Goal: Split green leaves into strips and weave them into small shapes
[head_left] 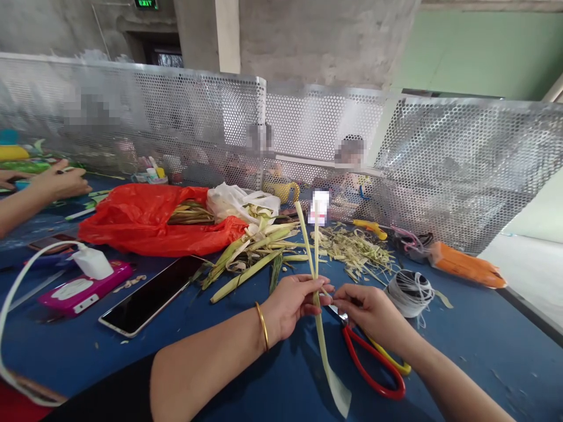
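My left hand (297, 299), with a gold bangle at the wrist, is closed on pale green leaf strips (323, 340) that look like corn husk. Two narrow ends stand up above the fingers; a wider end hangs below. Close on the right, my right hand (363, 308) pinches what looks like a thin pale strand beside the strips; its far end is hidden by the fingers. Scissors (373, 363) with one red and one yellow handle loop lie on the blue table under my right hand, their blades partly covered.
Husk leaves (253, 258) spill from a red plastic bag (132, 217). Shredded husk (358, 249) lies behind my hands. Right are a thread spool (409, 293) and an orange packet (466, 265); left are a phone (149, 296), a magenta power strip (83, 290) and another person's hand (65, 179). Perforated metal panels (197, 129) border the back.
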Demonstrator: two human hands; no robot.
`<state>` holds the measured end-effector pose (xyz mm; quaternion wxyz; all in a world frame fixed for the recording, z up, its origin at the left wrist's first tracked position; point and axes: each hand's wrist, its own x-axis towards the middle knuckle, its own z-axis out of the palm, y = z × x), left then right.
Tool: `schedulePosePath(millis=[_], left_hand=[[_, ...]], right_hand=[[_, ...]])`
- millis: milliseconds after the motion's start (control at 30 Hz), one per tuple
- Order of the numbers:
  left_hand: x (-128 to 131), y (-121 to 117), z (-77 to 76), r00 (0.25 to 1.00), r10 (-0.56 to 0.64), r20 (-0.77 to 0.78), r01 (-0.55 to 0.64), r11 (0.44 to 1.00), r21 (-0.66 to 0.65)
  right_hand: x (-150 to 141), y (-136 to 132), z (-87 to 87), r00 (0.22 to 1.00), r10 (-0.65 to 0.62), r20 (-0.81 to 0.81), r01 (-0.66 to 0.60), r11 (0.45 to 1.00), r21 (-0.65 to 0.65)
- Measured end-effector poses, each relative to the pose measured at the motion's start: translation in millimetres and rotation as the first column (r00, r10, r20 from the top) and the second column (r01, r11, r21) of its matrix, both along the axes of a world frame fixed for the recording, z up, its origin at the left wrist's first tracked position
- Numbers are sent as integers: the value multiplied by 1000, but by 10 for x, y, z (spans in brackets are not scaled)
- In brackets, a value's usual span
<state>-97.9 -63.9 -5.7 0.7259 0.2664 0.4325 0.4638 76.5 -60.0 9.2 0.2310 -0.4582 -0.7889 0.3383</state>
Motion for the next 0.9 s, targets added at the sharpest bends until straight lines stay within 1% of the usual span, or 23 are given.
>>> schedulePosePath(millis=[33,100,200,267,333,400,467,533,600,667,733,800,900], left_hand=[[-1,-2,2,1000,-4,17,4,1000,-6],[-5,-5,7,999,-15,46,16,1000,-24],[-12,-5,13,997,-35,71,39,998,-48],[-16,-3,15,997,-48,67,51,997,-53],[-15,-5,11,997,-60,49,62,997,-46],[-7,-18,6,997,-78,20,78,997,-22],[14,-46,3,994,-112,-11,112,994,19],[48,-88,2,987,-151,-48,154,986,62],[89,-133,2,979,-180,-95,189,978,94],[131,-170,-2,969,-197,-150,214,971,108],[163,-189,-12,957,-208,-203,234,965,115],[181,-192,-27,950,-203,-238,236,964,121],[181,-182,-48,947,-204,-249,242,961,133]], right_hand=[[2,-3,-4,1000,15,22,-16,1000,10],[16,8,-23,995,14,100,-22,996,83],[63,62,-60,970,-40,238,-11,977,212],[97,100,-74,960,-109,258,30,956,291],[116,115,-66,962,-199,188,109,910,401],[111,92,-34,968,-243,58,182,847,500],[82,31,10,977,-204,-65,205,801,563],[38,-46,44,985,-122,-125,173,785,595],[-12,-114,47,992,-64,-110,116,806,580],[-57,-155,19,996,-64,-63,87,853,515],[-92,-169,-26,996,-87,-28,91,892,443],[-116,-170,-65,997,-81,-17,81,911,404],[-135,-162,-94,999,-35,-15,39,922,385]])
